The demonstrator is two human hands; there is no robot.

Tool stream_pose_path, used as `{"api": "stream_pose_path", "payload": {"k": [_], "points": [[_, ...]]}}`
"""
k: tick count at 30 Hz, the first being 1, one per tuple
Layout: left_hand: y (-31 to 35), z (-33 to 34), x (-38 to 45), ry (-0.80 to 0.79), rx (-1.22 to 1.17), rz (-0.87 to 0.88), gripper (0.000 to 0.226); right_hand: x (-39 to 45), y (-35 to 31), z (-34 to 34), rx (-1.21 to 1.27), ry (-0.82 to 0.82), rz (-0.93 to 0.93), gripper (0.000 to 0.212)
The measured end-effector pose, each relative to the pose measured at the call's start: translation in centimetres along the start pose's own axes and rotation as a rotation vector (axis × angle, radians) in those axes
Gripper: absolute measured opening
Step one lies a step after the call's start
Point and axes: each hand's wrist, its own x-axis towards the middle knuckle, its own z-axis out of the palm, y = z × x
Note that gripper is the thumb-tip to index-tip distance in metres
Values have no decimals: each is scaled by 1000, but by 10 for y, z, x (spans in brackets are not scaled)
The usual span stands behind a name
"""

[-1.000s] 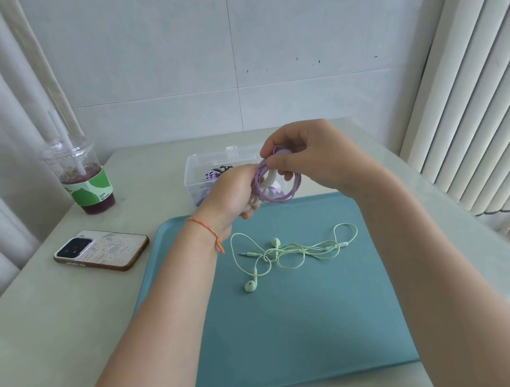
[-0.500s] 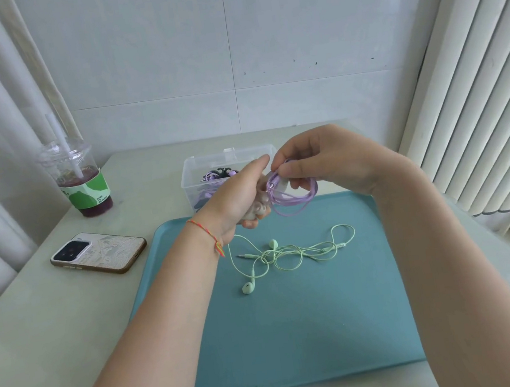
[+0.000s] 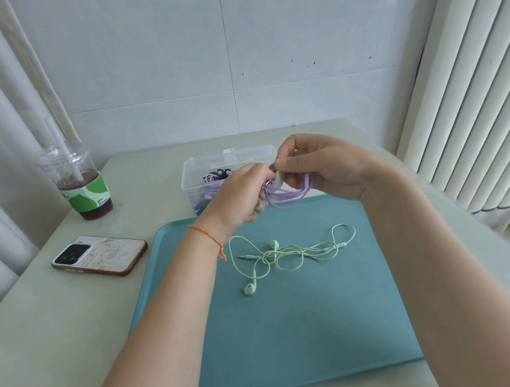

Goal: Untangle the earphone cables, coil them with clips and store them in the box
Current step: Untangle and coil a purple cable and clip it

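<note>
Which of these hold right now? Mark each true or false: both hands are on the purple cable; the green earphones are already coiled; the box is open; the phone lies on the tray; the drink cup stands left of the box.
1. Both the left hand and right hand hold the purple cable. True.
2. The green earphones are coiled and clipped. False: they lie loose and tangled on the tray.
3. The clear box is open. True.
4. The phone lies on the tray. False: it lies on the table, left of the tray.
5. The drink cup stands left of the box. True.
</note>
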Motion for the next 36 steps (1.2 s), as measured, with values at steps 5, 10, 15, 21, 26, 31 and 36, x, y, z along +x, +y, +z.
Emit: {"api": "stream_pose_path", "payload": {"k": [5,10,15,21,26,31,36], "points": [[-3,-3,4,59,-142,51,15,6,5,2,190,-28,-51,14],[-1,-4,3,-6,-397,58,38,8,4,12,193,-1,-104,17],[3,-7,0,-61,-485,58,48,12,4,21,268,87,-107,8],[-4,-6,5,-75,-406,103,36,17,10,27,299,98,-109,11],[-8,-4,11,165,-488,41,40,13,6,28,213,93,-82,29],[-11,-6,13,424,-434,33,33,18,11,44,-16,230,20,46],[-10,-10,12,570,-354,18,36,23,15,54,-48,234,55,26]]}}
